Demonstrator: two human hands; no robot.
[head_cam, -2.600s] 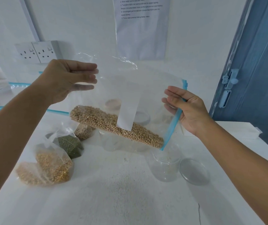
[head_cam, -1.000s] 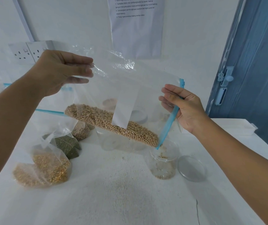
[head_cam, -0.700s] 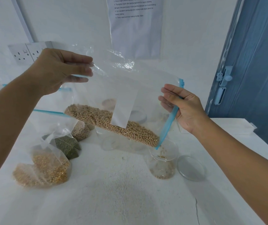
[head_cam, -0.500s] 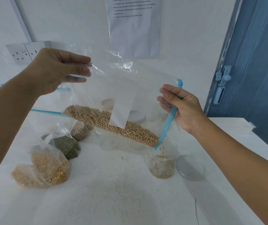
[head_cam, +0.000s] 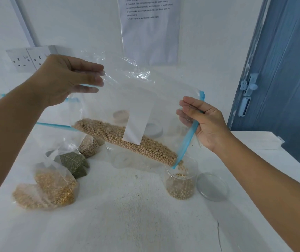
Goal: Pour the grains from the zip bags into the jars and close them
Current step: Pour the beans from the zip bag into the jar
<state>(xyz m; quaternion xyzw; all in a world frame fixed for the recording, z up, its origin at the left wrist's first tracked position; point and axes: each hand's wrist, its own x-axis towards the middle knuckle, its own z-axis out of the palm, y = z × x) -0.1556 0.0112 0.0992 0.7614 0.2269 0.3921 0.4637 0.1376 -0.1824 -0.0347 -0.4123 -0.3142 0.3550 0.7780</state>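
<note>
With our left hand pinching the raised bag and our right hand gripping its blue zip edge, beans stream into the jar below; a shifting corner could scatter them across the table.

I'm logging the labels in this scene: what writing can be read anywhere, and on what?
White printed sheet on the wall: numbered lines, too small and blurred to quote reliably.
White rectangular label on the clear zip bag of pale beans: blank, no text.
White double wall socket: no legible marking.
</note>
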